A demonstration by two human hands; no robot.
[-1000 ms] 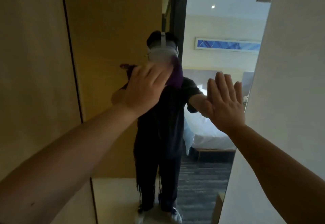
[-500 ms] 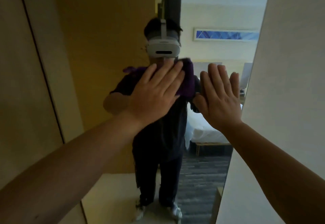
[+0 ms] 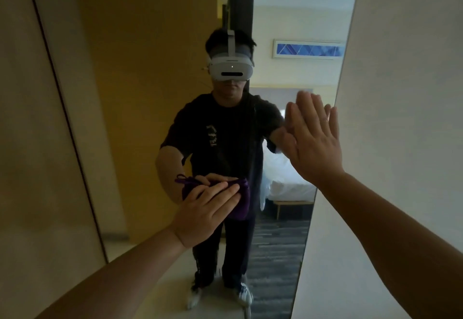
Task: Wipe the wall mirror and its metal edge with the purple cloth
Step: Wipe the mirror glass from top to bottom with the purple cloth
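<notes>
The tall wall mirror (image 3: 140, 93) fills the middle of the view and reflects a person with a white headset. A thin dark metal edge (image 3: 74, 143) runs down its left side. My left hand (image 3: 205, 216) lies flat on the glass at the reflection's waist height and presses the bunched purple cloth (image 3: 241, 206) against it; the cloth shows past my fingertips. My right hand (image 3: 313, 143) rests flat on the glass near the mirror's right edge (image 3: 347, 43), with its fingers upright, holding nothing.
A beige wall panel (image 3: 30, 168) adjoins the mirror on the left. A pale wall (image 3: 400, 93) stands close on the right. The mirror reflects a bed, dark carpet and a framed blue picture behind me.
My left hand has swept the purple cloth down the glass from the reflection's face to its waist. My right hand stays flat near the right edge.
</notes>
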